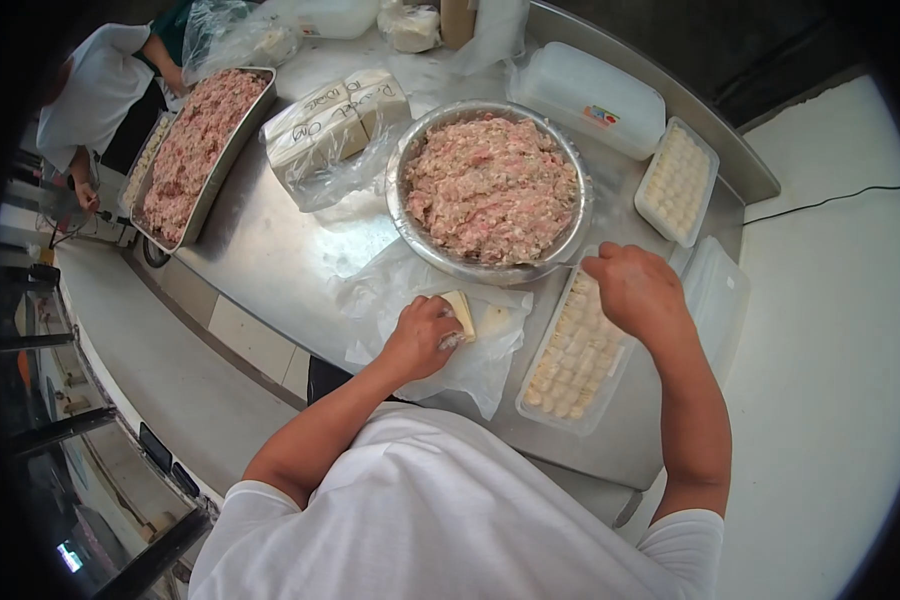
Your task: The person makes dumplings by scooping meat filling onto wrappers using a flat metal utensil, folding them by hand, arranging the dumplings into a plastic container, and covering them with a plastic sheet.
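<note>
My left hand is closed on a small stack of pale dough wrappers above a crumpled plastic sheet. My right hand grips a thin metal utensil, whose far end reaches the near rim of a round steel bowl. Pinkish minced filling is heaped in that bowl. Below my right hand, a clear plastic tray holds rows of small pale dumplings, and my hand covers part of its far end.
Wrapped packages lie left of the bowl, beside a long metal tray of mince. At the back right are a translucent container and another dumpling tray. A co-worker's hand shows far left.
</note>
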### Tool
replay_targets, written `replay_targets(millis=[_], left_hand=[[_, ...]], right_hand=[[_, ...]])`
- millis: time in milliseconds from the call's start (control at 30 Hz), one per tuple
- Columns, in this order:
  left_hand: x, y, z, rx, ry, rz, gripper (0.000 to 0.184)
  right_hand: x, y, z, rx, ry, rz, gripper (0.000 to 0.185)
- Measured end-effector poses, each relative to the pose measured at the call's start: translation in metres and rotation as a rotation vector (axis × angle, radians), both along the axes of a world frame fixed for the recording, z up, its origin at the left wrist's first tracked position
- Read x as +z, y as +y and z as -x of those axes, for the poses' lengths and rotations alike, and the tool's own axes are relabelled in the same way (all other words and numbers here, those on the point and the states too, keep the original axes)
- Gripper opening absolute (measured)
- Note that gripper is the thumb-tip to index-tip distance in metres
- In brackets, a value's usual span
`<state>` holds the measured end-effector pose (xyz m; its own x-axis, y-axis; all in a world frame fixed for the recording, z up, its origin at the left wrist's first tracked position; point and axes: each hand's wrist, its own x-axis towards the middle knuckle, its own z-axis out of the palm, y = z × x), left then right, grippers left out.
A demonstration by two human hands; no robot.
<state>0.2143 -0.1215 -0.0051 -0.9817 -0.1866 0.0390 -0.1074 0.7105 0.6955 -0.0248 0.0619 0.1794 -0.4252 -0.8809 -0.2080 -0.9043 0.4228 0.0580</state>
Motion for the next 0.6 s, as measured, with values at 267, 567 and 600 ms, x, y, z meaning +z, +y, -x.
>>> replay_targets(millis=[267, 567, 600], left_hand=[[0.000, 0.000, -0.002, 0.006, 0.060, 0.010, 0.021], [0.001, -0.005, 0.001, -0.009, 0.024, -0.083, 0.026], [0.001, -0.004, 0.002, 0.021, 0.037, -0.127, 0.031]], right_hand=[[-0.041, -0.028, 0.091, -0.191, 0.114, 0.400, 0.032], [-0.062, -0.014, 0.069, -0.192, -0.045, 0.332, 0.034], [-0.059, -0.014, 0.063, -0.221, -0.052, 0.278, 0.036]])
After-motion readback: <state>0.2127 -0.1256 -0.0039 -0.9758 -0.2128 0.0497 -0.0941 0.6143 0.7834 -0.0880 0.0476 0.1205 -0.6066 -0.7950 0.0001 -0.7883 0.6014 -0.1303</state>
